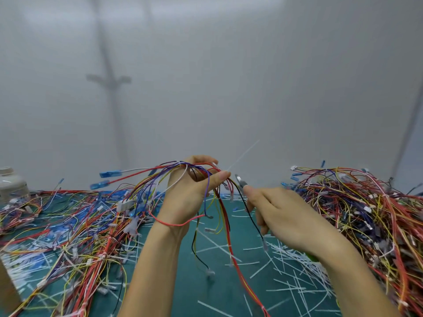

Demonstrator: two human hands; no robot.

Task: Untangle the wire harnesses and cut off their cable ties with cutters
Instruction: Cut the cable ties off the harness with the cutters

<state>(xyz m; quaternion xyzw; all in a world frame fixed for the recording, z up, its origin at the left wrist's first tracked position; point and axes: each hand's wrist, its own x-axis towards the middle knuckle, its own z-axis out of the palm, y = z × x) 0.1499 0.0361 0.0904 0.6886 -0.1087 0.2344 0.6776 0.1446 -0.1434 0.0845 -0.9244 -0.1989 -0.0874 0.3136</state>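
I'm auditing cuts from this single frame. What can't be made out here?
Head view only:
- The cutters: only blurred tips show; the right hand hides the handles.
- The cable tie: faint tail visible; its head is lost among the wire harness behind the thumb of the left hand.
- The jar: cut off by the left edge, blurred.

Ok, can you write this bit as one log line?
left hand: grips wires | right hand: holds cutters beside cable tie | cable tie: on wires
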